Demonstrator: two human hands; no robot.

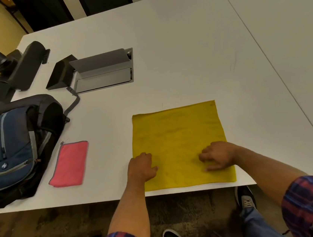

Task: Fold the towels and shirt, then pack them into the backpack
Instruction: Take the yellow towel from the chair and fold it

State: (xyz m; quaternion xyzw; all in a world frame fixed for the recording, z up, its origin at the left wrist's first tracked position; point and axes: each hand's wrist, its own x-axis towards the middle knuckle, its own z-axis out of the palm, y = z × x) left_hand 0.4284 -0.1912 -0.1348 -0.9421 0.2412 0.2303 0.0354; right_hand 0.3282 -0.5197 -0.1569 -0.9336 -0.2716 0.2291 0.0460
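Left hand (141, 167) palm down, fingers curled; right hand (217, 158) likewise, both arms outstretched

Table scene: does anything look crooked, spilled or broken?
Nothing stands out. The yellow towel lies flat under both hands, the pink towel is folded beside the backpack, slightly askew.

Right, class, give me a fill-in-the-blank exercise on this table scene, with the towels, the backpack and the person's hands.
1. Both hands, the left hand and the right hand, rest on the ____ towel.
2. The folded pink towel lies between the yellow towel and the ____.
3. The yellow towel lies spread flat near the table's ____ edge.
4. The backpack is mostly ____ in colour.

Missing words: yellow; backpack; near; blue
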